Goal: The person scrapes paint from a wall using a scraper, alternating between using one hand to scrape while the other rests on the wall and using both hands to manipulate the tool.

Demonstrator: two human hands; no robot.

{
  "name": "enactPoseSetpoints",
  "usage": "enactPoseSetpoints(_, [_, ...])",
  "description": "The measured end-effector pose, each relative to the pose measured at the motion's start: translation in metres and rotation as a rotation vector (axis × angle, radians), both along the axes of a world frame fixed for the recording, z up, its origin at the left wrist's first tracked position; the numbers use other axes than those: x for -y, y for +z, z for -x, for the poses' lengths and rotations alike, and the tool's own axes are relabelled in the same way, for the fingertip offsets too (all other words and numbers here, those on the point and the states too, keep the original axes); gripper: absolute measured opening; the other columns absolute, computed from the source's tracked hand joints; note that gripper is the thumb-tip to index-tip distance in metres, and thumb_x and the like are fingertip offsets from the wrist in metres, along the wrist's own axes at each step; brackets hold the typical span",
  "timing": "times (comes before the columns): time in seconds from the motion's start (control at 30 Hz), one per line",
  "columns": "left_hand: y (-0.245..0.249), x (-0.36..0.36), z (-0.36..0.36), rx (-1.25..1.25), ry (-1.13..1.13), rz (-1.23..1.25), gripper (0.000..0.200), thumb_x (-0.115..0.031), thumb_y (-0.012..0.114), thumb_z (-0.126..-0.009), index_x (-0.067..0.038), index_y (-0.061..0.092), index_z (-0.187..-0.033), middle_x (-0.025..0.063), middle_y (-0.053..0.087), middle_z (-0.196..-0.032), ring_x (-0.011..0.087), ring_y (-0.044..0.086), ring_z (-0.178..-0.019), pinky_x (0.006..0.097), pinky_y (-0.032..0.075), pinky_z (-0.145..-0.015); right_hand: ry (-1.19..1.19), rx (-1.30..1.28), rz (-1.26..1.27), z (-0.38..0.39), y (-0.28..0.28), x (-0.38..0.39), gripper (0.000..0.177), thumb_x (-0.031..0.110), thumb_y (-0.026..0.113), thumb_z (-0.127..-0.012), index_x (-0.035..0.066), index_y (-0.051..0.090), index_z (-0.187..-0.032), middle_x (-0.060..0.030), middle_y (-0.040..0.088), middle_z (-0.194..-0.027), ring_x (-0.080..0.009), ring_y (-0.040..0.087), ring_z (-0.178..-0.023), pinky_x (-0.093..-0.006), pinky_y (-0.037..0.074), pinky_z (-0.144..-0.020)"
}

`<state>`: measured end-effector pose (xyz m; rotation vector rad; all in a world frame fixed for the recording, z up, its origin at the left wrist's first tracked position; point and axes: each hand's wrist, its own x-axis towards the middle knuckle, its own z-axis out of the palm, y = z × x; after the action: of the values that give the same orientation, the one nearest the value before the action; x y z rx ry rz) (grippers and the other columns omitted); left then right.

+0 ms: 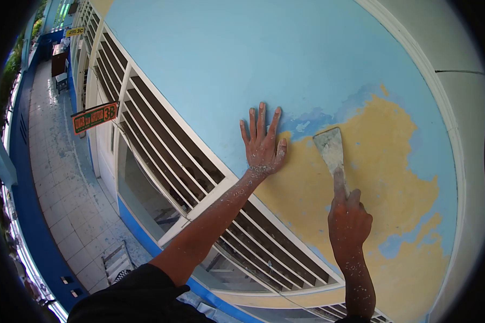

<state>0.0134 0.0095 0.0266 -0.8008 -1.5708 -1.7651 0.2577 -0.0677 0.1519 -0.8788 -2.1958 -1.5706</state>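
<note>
My right hand (350, 223) is wrapped round the handle of a paint scraper (330, 149), its wide blade pointing up. The blade's edge lies at the border between light blue paint (199, 59) and a bare yellow patch (382, 156) of the wall. My left hand (264, 145) rests flat on the wall with fingers spread, left of the scraper, where blue paint meets yellow. It holds nothing. Pale flakes and dust cling to both forearms and the left wrist.
Slatted windows (167, 140) in white frames run below the painted wall. A hanging sign (95, 118) juts out at left. Far below lies a tiled walkway (64, 199) with paint debris, and a ladder (117, 262) stands there. White moulding (436, 102) edges the wall at right.
</note>
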Motion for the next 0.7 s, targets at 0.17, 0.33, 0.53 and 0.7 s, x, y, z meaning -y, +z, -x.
enactPoseSetpoints(0.17, [0.003, 0.002, -0.003, 0.014, 0.052, 0.066, 0.076, -0.057, 0.043, -0.104, -0.017, 0.03, -0.166, 0.0193, 0.017, -0.174, 0.0448, 0.009, -0.161, 0.0667, 0.0, -0.125, 0.11, -0.033, -0.018, 0.039, 0.017, -0.013, 0.064, 0.014, 0.062, -0.098, 0.026, 0.046, -0.158, -0.0092, 0.06, -0.086, -0.0244, 0.07, -0.063, -0.0396, 0.055, -0.052])
enactPoseSetpoints(0.33, [-0.001, 0.002, -0.004, 0.04, 0.033, 0.087, 0.081, -0.057, 0.051, -0.1, -0.017, 0.028, -0.167, 0.019, 0.017, -0.174, 0.0441, 0.009, -0.161, 0.0671, 0.0, -0.125, 0.059, 0.005, -0.102, 0.02, 0.022, -0.001, 0.064, 0.016, 0.067, -0.092, 0.02, 0.051, -0.154, -0.0042, 0.059, -0.083, -0.0159, 0.067, -0.06, -0.0323, 0.054, -0.049])
enactPoseSetpoints(0.53, [0.004, 0.003, -0.004, 0.042, 0.016, 0.035, 0.081, -0.049, 0.059, -0.097, -0.016, 0.031, -0.166, 0.0188, 0.017, -0.174, 0.0442, 0.009, -0.161, 0.07, 0.001, -0.124, 0.103, -0.127, -0.061, 0.027, 0.039, -0.013, 0.06, 0.017, 0.064, -0.098, 0.022, 0.049, -0.156, -0.0096, 0.061, -0.082, -0.0282, 0.069, -0.061, -0.0417, 0.054, -0.053])
enactPoseSetpoints(0.7, [0.001, 0.001, -0.003, 0.057, 0.017, 0.103, 0.085, -0.053, 0.059, -0.097, -0.017, 0.027, -0.167, 0.0182, 0.014, -0.175, 0.0428, 0.004, -0.162, 0.0698, -0.003, -0.124, 0.075, -0.113, -0.04, 0.03, 0.045, -0.009, 0.063, 0.017, 0.065, -0.097, 0.021, 0.047, -0.157, -0.0091, 0.061, -0.082, -0.0262, 0.069, -0.06, -0.0408, 0.054, -0.052])
